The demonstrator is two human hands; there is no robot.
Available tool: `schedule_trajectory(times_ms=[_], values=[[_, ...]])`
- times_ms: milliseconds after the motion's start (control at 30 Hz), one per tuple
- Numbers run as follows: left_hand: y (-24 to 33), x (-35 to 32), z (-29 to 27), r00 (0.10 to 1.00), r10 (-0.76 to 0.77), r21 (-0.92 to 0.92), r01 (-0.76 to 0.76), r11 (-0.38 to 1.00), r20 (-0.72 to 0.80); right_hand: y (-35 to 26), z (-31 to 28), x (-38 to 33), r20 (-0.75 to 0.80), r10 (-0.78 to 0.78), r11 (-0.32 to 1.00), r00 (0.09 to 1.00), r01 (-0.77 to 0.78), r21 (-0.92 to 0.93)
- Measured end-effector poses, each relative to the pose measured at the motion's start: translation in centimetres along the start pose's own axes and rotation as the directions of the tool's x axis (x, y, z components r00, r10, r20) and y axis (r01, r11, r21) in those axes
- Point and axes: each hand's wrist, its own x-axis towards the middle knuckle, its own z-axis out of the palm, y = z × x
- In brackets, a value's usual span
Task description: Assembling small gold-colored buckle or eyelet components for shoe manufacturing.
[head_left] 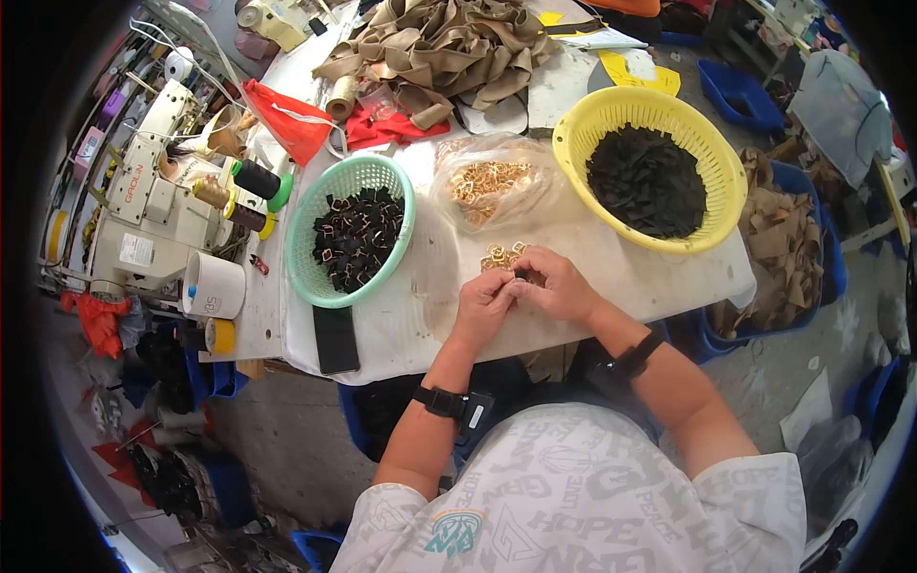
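My left hand [483, 304] and my right hand [565, 288] meet close to the table's front edge. Their fingers are closed in a pinch around a small black fabric strip [521, 274], mostly hidden by the fingers; whether a ring is on it I cannot tell. Just beyond the fingertips lies a small heap of gold metal rings [499, 256]. Behind it, a clear plastic bag [535, 196] holds more gold rings. A mint-green basket [299, 239] on the left contains black strips with gold rings on them. Plain black strips [650, 181] fill a yellow basket [721, 215] at the right.
A dark phone [335, 339] lies at the table's [420, 339] front left. Sewing machine [143, 201], thread spools [256, 180] and a white cup [212, 285] stand further left. Brown fabric pieces [449, 48] are heaped at the back. A blue crate [829, 248] stands right of the table.
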Motion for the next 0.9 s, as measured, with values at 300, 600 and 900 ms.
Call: schedule_trajectory(times_ms=[300,600,900], values=[[-0.1,0.2,0.0,0.996,0.054,0.09,-0.061,0.994,0.069,1.8,-0.2,-0.5,0.089,0.198,0.949,0.976,-0.213,0.233],[0.0,-0.1,0.5,0.993,0.114,0.099,-0.116,0.988,0.032,-0.3,-0.9,0.0,0.081,0.015,1.0,0.997,-0.014,-0.004],[0.1,0.0,0.4,0.975,0.208,0.258,-0.223,0.94,0.084,-0.1,-0.8,-0.6,0.03,0.12,0.99,0.992,-0.122,0.071]])
